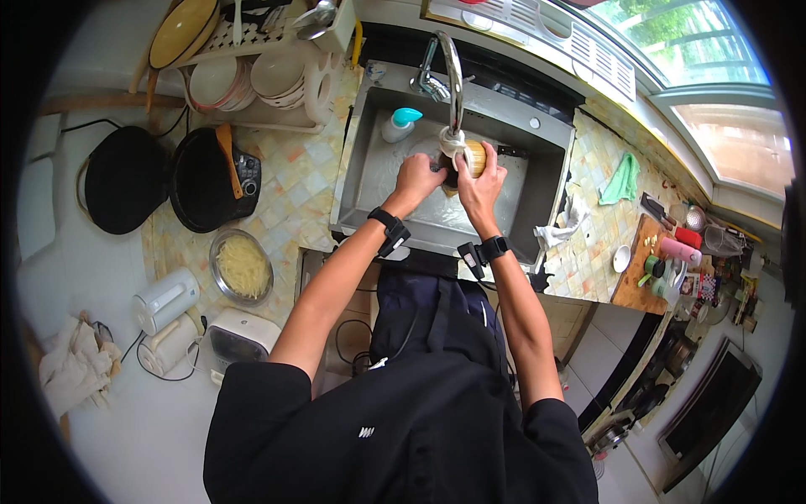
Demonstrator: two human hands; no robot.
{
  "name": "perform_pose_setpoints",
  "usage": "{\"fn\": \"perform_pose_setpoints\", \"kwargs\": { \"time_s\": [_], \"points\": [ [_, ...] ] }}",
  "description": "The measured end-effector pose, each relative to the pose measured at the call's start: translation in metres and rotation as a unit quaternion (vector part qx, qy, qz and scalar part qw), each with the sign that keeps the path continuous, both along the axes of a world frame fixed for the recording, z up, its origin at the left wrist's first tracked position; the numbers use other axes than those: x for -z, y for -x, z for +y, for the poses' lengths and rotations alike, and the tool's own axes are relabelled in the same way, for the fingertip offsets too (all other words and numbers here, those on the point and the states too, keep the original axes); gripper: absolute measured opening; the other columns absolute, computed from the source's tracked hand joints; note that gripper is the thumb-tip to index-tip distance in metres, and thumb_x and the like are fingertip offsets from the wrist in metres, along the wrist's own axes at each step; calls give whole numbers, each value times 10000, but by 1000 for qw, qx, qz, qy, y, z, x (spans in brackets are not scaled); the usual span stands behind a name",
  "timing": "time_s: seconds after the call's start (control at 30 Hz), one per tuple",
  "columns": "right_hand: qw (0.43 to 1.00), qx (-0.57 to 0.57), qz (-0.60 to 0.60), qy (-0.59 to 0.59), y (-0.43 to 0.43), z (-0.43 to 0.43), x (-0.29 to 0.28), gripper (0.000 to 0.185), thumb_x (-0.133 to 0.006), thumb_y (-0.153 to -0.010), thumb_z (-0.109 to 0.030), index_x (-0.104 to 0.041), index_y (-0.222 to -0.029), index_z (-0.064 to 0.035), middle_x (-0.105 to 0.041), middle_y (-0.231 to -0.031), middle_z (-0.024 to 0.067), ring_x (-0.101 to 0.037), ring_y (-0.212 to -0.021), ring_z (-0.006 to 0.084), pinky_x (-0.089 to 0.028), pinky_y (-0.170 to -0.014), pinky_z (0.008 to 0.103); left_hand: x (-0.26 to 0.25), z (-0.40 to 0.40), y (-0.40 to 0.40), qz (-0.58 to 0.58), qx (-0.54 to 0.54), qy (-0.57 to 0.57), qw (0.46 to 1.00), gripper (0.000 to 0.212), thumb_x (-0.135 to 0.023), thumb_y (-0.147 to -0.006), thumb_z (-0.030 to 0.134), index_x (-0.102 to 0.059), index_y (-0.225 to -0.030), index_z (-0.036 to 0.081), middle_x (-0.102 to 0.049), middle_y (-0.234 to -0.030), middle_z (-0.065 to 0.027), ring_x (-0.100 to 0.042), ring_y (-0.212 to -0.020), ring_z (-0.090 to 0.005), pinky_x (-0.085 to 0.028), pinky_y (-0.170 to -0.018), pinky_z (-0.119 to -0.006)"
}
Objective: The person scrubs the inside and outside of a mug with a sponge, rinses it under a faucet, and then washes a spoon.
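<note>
Both my hands work low over the steel sink [403,208], under the chrome faucet [454,82]. My right hand [480,189] grips a round yellow-brown object [476,159], perhaps a wooden or bamboo vessel. Its dark side turns toward my left hand, and a pale cloth wrapped on the faucet spout [453,143] hides part of it. My left hand [418,179] is closed on a small dark scouring pad [435,167] against that dark side. A bottle with a turquoise top [399,125] stands in the sink, behind my left hand.
Left of the sink are a bowl of pale shreds [242,266], an open electric griddle [208,176] with a wooden spatula, and a dish rack [264,116]. To the right lie a white cloth [565,220], a green cloth [620,179], a small white bowl [621,258] and a cutting board [639,277].
</note>
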State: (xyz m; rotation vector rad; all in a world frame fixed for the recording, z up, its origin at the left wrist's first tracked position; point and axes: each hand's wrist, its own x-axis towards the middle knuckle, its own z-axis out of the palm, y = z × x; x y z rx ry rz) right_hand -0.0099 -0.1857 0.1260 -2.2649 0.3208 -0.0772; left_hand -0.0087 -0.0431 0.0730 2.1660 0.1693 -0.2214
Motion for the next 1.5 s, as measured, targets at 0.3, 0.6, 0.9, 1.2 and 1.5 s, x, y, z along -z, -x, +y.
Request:
{"fn": "perform_pose_setpoints", "kwargs": {
  "time_s": [0.3,0.6,0.9,1.2,1.5],
  "points": [
    [1000,-9,22,-11,-1,24,9,645,-738,-788,-324,-525,-1357,-108,-596,-1103,264,-504,-1088,397,-427,-970,450,5,12,2,-50,-93,-66,992,289,-746,-796,294,-658,-839,23,-682,-719,-180,-662,-629,-370,-513,-542,-438],
    [1000,17,-17,-7,-11,31,20,623,-692,-793,-225,-495,-1377,-140,-559,-1072,255,-515,-1047,395,-444,-931,453,3,2,12,336,-203,406,826,268,-677,-876,306,-636,-777,61,-584,-635,-24,-428,-415,-105,-274,-370,-275],
    [999,34,33,-2,-3,35,17,668,-728,-794,-311,-487,-1394,-144,-555,-1088,268,-522,-1070,411,-445,-946,458,6,20,-14,-73,-53,-58,994,332,-717,-787,269,-680,-789,-61,-663,-785,-296,-662,-735,-461,-532,-640,-522],
    [1000,4,-2,15,-12,31,21,629,-690,-811,-282,-492,-1389,-133,-571,-1081,270,-526,-1059,412,-445,-939,460,23,-8,9,60,-212,194,956,262,-647,-842,196,-668,-767,-54,-669,-691,-220,-693,-655,-351,-499,-544,-451],
    [1000,6,-8,9,-14,30,28,690,-663,-757,-206,-472,-1414,-122,-564,-1091,265,-524,-1044,391,-443,-948,458,25,-3,5,53,-215,166,961,333,-692,-810,286,-674,-746,-40,-674,-697,-227,-683,-647,-396,-519,-580,-481]
  ]
}}
